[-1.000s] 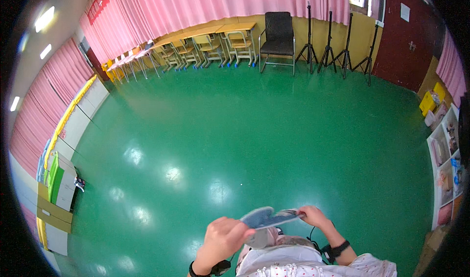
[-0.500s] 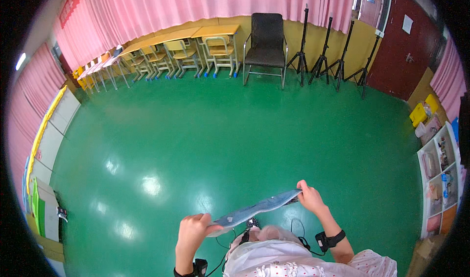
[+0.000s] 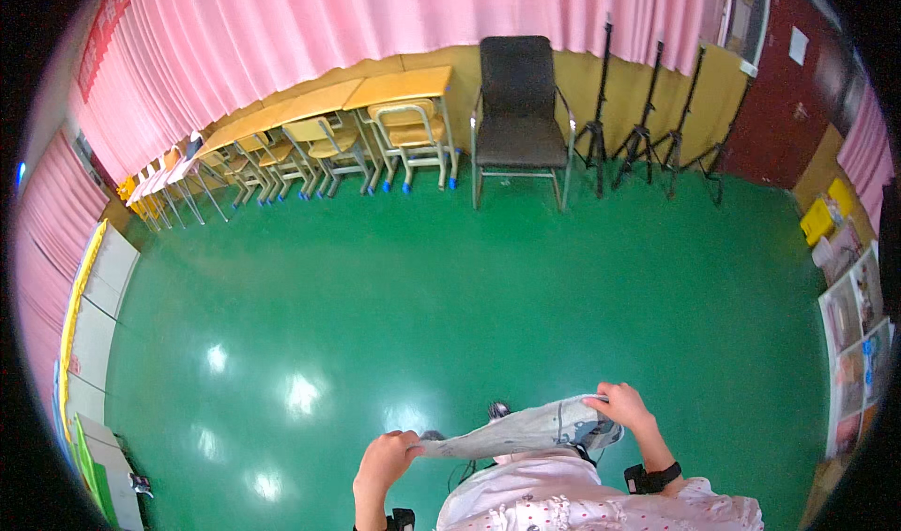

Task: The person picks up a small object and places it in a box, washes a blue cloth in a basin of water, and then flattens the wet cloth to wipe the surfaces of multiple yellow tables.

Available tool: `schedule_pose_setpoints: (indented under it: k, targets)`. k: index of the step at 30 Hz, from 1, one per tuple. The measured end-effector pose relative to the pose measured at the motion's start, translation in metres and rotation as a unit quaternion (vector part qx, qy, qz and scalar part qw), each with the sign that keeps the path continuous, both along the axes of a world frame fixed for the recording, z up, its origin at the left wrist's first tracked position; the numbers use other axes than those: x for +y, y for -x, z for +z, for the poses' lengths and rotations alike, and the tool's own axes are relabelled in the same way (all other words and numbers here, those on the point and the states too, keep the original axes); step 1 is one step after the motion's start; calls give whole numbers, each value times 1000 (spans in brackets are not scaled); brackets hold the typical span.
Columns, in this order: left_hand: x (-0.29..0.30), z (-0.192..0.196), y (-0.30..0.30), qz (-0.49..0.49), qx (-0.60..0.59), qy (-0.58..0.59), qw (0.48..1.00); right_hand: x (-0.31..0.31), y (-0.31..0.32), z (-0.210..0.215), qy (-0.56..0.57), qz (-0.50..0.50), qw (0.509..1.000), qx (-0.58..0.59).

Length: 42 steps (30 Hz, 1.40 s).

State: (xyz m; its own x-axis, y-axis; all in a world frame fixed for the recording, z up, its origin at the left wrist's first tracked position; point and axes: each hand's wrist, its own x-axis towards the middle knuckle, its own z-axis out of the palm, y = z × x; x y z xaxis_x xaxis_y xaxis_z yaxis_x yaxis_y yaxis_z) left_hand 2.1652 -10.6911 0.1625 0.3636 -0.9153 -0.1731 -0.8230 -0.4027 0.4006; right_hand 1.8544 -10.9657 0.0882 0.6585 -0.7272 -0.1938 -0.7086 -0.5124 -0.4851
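A grey-blue patterned cloth stretches between my two hands in front of my body, above the green floor. At its left end, my left hand is closed on a corner. My right hand pinches the upper edge near the other end, slightly farther out. Beyond the right fingers the cloth folds over, and darker printed shapes show there. The middle sags a little. Most of its underside is hidden.
A dark armchair stands ahead by the wall, beside several black tripod stands. Wooden desks with small chairs line the wall at left. White shelves stand at right, low white cabinets at left. A black cable hangs near my waist.
The cloth has turned from its blue side to a greyer one and opened wider at the right end. Both hands have moved down and rightward in view, still gripping it.
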Motion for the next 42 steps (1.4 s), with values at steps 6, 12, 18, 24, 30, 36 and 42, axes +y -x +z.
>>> schedule_pose_setpoints:
  k: [6, 12, 18, 24, 30, 36, 42]
  targets:
    - [-79, 15, -123, 151, 13, 24, 988, -128, -171, 44, -33, 130, 990, 38]
    - [-175, -5, -262, 175, 66, 13, 982, -251, -314, 8, -40, 168, 975, 141]
    - [-302, 3, -410, 184, 42, 62, 980, -376, -430, 7, -109, 138, 982, 62]
    - [-458, 13, -541, 79, -24, 125, 989, -474, -510, -3, -71, 36, 996, -35]
    - [-627, 6, -649, 140, -59, 162, 975, -607, -617, -21, -136, -15, 990, -29]
    - [-788, 12, -786, 194, -31, 154, 968, -768, -772, 45, 48, 32, 996, -62]
    - [-913, 121, -882, 110, -136, 430, 886, -879, -864, 173, 191, 13, 937, -292]
